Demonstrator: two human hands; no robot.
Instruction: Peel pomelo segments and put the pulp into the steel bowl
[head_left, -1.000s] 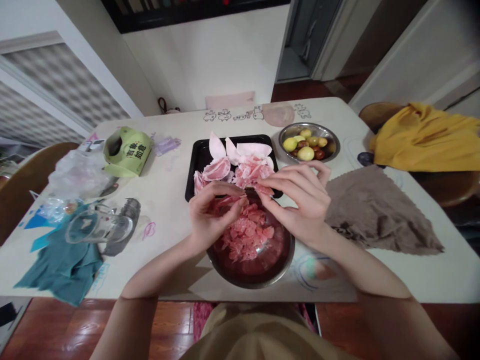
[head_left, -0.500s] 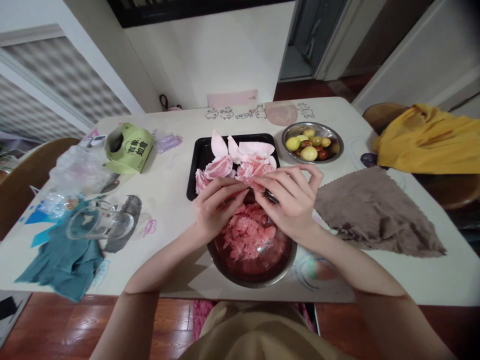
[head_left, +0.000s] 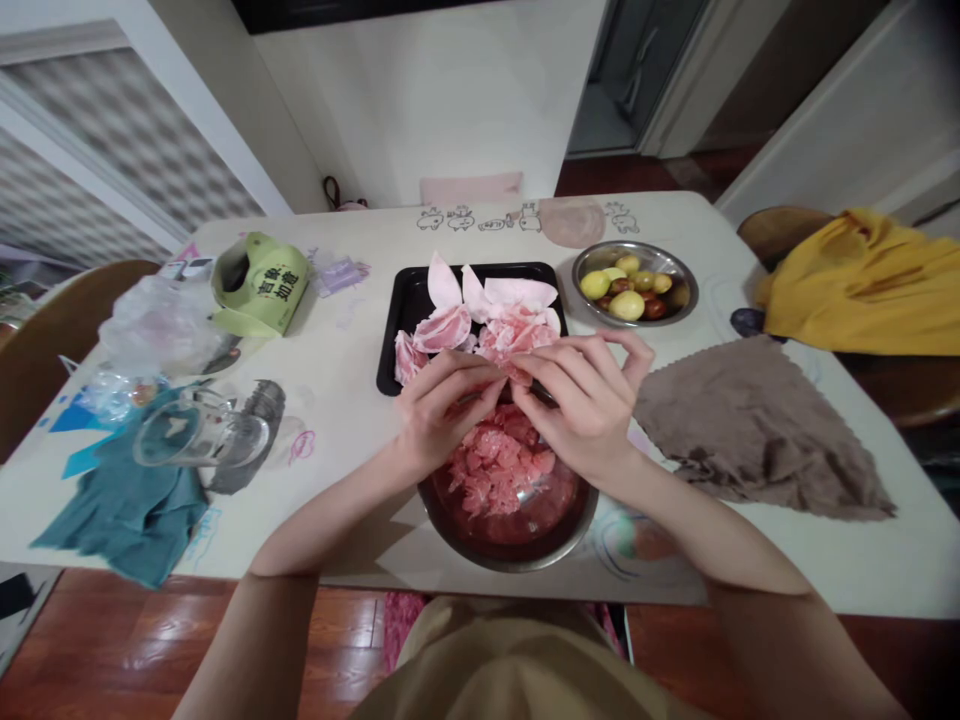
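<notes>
View from above the table (head_left: 352, 330), centre of the frame. The left hand (head_left: 439, 410) and the right hand (head_left: 589, 405) meet fingertip to fingertip over the far rim of a metal bowl (head_left: 517, 545), and together they pinch a small pink piece of fruit (head_left: 517, 374) between thumbs and forefingers; most of that piece is hidden by the fingers. The other fingers of the right hand fan out above it, while those of the left hand curl inward. Below the hands, the bowl holds a heap of peeled pink fruit pulp (head_left: 499, 465).

Just behind the hands, a black tray (head_left: 397, 330) carries pink segments and pale peel scraps (head_left: 487, 310). To the upper right of the tray stands a smaller metal dish (head_left: 679, 300) with green and brown round fruits (head_left: 626, 290). A brown cloth (head_left: 750, 430) lies flat at the right of the frame, near the right wrist.

At the left, well apart from the hands, a glass jug (head_left: 199, 440) lies tipped on a teal cloth (head_left: 124, 510). Behind it are a crumpled clear plastic bag (head_left: 157, 335) and a green carton (head_left: 259, 285). A yellow cloth (head_left: 862, 285) drapes over a chair at the far right edge.
</notes>
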